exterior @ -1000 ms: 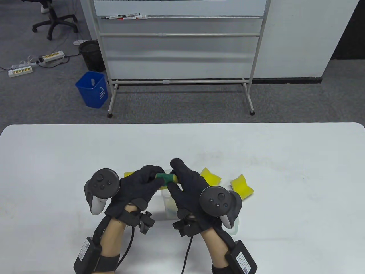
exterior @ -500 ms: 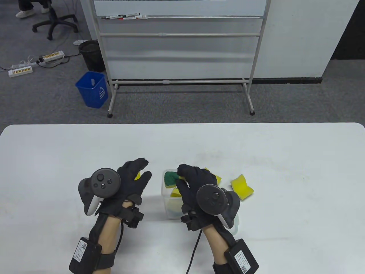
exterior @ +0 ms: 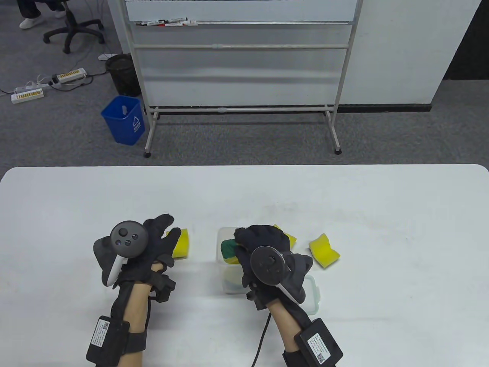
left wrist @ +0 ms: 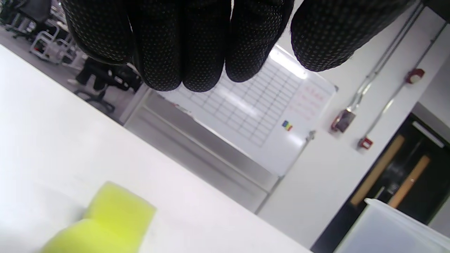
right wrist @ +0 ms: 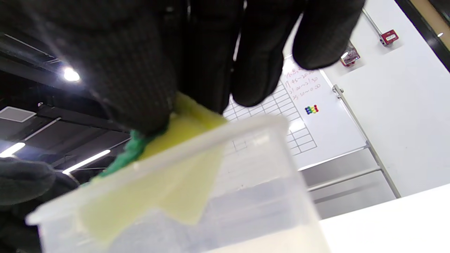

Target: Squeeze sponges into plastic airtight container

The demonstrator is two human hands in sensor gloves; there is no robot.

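A clear plastic container (exterior: 223, 234) stands on the white table, also close up in the right wrist view (right wrist: 218, 196). My right hand (exterior: 254, 241) presses a yellow sponge with a green scrub side (exterior: 228, 250) down into its mouth; the sponge shows half inside (right wrist: 175, 154). My left hand (exterior: 162, 233) hovers open and empty over a yellow sponge (exterior: 182, 241) lying left of the container, seen below the fingers (left wrist: 182, 56) in the left wrist view (left wrist: 105, 218). Two more yellow sponges lie right of the container, one (exterior: 291, 239) partly behind my right hand, one (exterior: 324, 251) farther right.
The container's clear lid (exterior: 311, 292) lies on the table under my right wrist. A whiteboard stand (exterior: 240, 76) and a blue bin (exterior: 124, 119) are on the floor beyond the table's far edge.
My left hand let go of the green-backed sponge and moved left over the lone yellow sponge. My right hand carried the sponge down and pushed it into the container.
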